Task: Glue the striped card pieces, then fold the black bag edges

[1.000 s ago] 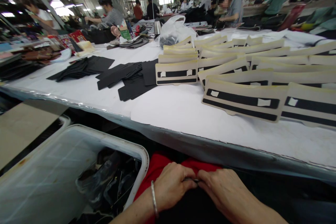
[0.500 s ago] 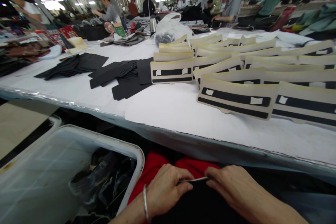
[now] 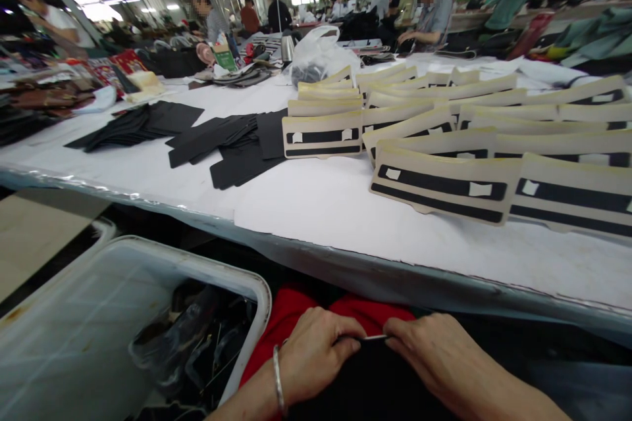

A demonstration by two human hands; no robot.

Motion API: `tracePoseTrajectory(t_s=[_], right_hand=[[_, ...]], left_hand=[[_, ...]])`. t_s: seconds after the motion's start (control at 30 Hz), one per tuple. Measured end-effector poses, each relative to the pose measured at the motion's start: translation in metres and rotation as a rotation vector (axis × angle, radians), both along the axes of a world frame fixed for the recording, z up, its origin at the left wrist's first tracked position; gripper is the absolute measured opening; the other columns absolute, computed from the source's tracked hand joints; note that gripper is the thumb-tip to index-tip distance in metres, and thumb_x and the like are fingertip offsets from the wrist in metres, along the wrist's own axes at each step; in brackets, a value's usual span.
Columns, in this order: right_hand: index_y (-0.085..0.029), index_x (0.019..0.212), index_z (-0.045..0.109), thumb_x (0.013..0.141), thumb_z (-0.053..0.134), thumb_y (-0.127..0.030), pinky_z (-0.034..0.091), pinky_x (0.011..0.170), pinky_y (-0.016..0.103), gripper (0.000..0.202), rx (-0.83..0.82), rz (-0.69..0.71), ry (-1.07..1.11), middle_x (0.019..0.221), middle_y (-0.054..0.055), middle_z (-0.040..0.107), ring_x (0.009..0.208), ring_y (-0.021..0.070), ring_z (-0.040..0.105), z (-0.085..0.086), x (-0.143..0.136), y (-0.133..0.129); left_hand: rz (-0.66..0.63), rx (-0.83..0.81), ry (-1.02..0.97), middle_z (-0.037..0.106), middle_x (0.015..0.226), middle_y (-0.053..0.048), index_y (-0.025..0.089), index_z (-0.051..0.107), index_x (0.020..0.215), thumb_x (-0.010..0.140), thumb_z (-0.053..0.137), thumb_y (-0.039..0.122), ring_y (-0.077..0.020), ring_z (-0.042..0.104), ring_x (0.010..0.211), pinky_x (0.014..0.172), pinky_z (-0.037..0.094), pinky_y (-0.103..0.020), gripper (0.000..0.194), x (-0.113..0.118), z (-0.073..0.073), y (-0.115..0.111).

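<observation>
Low in the view, over my lap, a black sheet-like piece (image 3: 374,378) with a thin pale top edge is pinched between both hands. My left hand (image 3: 320,348), a silver bangle at its wrist, grips that edge with thumb and fingers. Close by on the right, my right hand (image 3: 429,348) pinches the same edge. The lower part of the piece runs out of view, and its exact kind is unclear. Red cloth (image 3: 291,316) covers my legs behind the hands.
A white-topped table (image 3: 316,210) spans ahead. Beige panels with black strips (image 3: 444,184) stand on its right; black flat pieces (image 3: 237,138) lie in piles at centre-left. Left of my lap is a white bin (image 3: 148,247) holding scraps. Several people work beyond.
My hands have shifted very slightly, the gap between them looks a little narrower, and both still pinch the black piece. The things on the table have stayed put.
</observation>
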State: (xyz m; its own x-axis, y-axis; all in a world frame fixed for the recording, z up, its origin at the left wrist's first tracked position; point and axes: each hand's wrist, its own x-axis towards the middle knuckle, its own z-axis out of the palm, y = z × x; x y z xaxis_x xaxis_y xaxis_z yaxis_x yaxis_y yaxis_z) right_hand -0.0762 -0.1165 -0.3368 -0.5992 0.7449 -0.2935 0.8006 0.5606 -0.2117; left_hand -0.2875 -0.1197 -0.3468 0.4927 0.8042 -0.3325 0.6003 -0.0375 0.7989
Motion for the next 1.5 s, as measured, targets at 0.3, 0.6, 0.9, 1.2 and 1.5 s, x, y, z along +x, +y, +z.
tracePoseTrajectory(t_s=[0.3,0.6,0.9,1.2,1.5], right_hand=[[-0.022,0.078,0.063,0.093,0.049,-0.018,0.019,0.048,0.031,0.021,-0.021,-0.029,0.064,0.063,0.003,0.07,0.055,0.0264,0.068,-0.008,0.001,-0.002],[-0.024,0.087,0.055,0.09,0.051,-0.042,0.041,0.059,0.026,0.018,-0.389,-0.529,0.537,0.074,-0.001,0.065,0.067,0.0179,0.061,0.005,0.038,-0.021],[-0.021,0.067,0.049,0.087,0.061,-0.039,0.04,0.078,0.027,0.029,-0.192,-0.635,0.79,0.091,0.001,0.058,0.085,0.017,0.057,-0.006,0.043,-0.023],[-0.019,0.062,0.052,0.078,0.07,-0.039,0.041,0.065,0.027,0.031,-0.43,-0.778,1.038,0.072,0.0,0.06,0.07,0.0166,0.053,-0.009,0.038,-0.021],[-0.019,0.059,0.049,0.07,0.076,-0.035,0.038,0.061,0.026,0.034,-0.531,-0.846,1.161,0.069,0.0,0.06,0.066,0.0147,0.051,-0.006,0.037,-0.019]], left_hand=[[0.036,-0.078,-0.111,0.075,0.079,0.002,0.023,0.077,0.09,0.078,0.061,0.023,-0.016,0.064,0.076,0.064,0.036,-0.023,0.019,0.016,-0.003,0.006],[0.119,-0.166,-0.15,0.074,0.079,0.0,0.021,0.077,0.089,0.08,0.061,0.027,-0.0167,0.065,0.076,0.066,0.039,-0.023,0.02,0.005,-0.004,0.004],[0.073,-0.217,-0.203,0.075,0.085,0.003,0.027,0.077,0.099,0.081,0.061,0.025,-0.0181,0.067,0.085,0.074,0.042,-0.022,0.025,0.005,0.004,0.001],[0.065,-0.264,-0.265,0.074,0.084,-0.002,0.02,0.078,0.095,0.078,0.062,0.029,-0.0192,0.062,0.08,0.07,0.041,-0.024,0.025,0.019,0.005,0.007],[0.1,-0.353,-0.327,0.07,0.078,-0.003,0.018,0.079,0.09,0.073,0.062,0.026,-0.0172,0.056,0.075,0.066,0.038,-0.024,0.026,0.026,0.009,0.009]])
